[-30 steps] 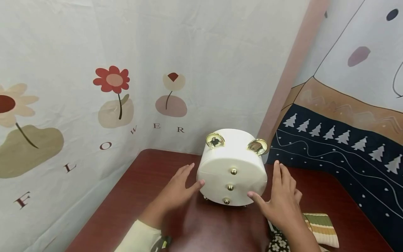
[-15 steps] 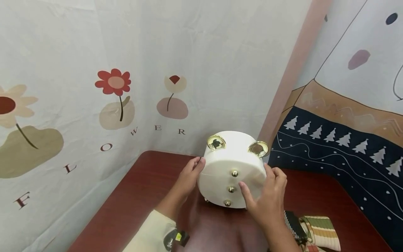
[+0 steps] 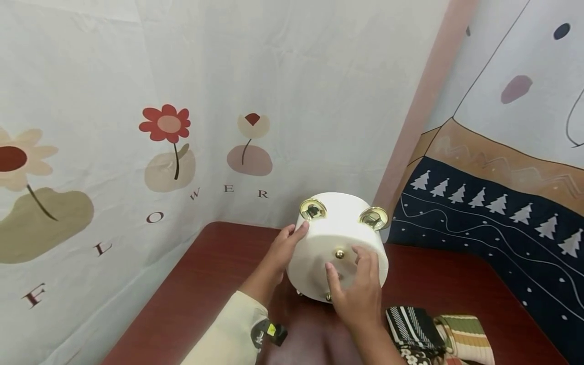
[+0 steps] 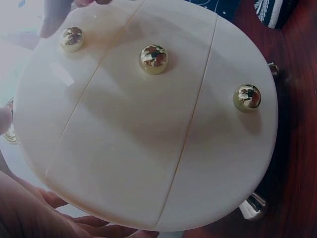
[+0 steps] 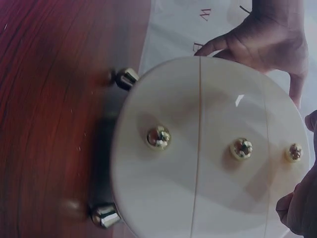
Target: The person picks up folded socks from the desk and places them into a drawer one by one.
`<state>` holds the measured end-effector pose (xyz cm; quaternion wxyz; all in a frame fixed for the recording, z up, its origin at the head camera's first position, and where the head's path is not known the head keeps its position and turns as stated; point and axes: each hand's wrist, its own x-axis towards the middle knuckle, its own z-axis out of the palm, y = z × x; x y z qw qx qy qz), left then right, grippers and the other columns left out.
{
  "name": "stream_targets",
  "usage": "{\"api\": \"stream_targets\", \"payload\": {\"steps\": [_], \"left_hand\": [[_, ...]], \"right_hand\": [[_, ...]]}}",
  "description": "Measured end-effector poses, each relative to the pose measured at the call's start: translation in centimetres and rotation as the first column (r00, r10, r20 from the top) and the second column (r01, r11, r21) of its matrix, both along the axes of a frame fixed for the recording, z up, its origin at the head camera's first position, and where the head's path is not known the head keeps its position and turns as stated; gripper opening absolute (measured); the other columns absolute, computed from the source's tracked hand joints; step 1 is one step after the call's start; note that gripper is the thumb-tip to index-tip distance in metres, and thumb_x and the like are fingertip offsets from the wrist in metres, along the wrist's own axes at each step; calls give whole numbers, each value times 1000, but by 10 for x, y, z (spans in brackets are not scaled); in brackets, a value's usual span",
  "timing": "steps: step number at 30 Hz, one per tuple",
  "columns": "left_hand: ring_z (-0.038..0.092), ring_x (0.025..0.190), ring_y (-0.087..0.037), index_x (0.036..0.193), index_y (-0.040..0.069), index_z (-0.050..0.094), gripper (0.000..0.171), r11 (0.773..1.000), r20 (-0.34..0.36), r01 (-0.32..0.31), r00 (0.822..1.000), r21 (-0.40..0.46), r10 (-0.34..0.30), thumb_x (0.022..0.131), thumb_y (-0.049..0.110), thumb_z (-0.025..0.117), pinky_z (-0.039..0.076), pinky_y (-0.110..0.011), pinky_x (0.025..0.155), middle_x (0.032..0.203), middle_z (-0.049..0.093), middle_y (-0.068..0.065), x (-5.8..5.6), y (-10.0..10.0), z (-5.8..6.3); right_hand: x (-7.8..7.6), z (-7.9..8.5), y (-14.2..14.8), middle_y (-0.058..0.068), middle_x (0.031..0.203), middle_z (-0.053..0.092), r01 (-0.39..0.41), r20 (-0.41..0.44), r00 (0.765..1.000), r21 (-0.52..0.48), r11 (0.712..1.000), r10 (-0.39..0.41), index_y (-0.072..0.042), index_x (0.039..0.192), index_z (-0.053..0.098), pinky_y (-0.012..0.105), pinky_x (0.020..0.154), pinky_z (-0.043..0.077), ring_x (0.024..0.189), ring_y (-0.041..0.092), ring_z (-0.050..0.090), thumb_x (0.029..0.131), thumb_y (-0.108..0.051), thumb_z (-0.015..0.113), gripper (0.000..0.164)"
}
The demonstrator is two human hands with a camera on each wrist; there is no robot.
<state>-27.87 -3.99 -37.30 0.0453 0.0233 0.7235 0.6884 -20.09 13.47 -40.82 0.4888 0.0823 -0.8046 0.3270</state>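
Observation:
A round white box (image 3: 312, 268) stands on the table, with two gold ears (image 3: 313, 209) on top and small gold feet (image 5: 105, 216) below. Two seams divide its front into three drawers, each with a gold ball knob (image 4: 153, 59). My left hand (image 3: 277, 253) grips the box's left side, its thumb near the upper front edge and its fingers reaching round the side. In front of the box is my right hand (image 3: 358, 296), thumb and fingers spread apart around the top knob (image 3: 339, 254) without pinching it. From the head view, this hand partly covers the lower knobs.
To the right on the dark red table (image 3: 182, 304) lie folded cloth items: a black-and-white patterned one (image 3: 412, 327) and a ribbed green, yellow and cream one (image 3: 470, 337). A printed flower curtain (image 3: 214, 76) hangs right behind the table.
Both hands have come in to the box. The left now grips its side; the right has moved left from the box's right side to the top knob. The box stays in place.

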Motion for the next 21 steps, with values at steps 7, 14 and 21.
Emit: {"api": "stream_targets", "payload": {"steps": [7,14,21], "left_hand": [[40,159,-45,172,5,26,97,998,54,-5,999,58,2,102,60,64,34,-66,131,176,32,-25,1,0,-2],[38,160,-45,173,6,24,98,997,83,27,996,78,-33,101,58,65,27,-71,132,177,32,-24,-3,-1,-1],[33,162,-48,174,9,23,100,997,122,33,992,65,-41,100,60,64,24,-76,130,178,29,-24,-3,-4,-4]], "right_hand": [[-4,-6,-11,11,88,54,5,-13,1000,-76,997,-6,3,127,62,38,62,47,76,19,51,89,-11,88,49],[-9,-8,-17,4,72,48,-3,19,1000,-169,986,6,0,121,64,26,56,40,63,8,43,92,-10,85,37],[-10,-7,-22,1,65,48,-13,34,999,-221,975,21,2,116,65,18,53,37,58,0,39,96,-7,82,28]]}}
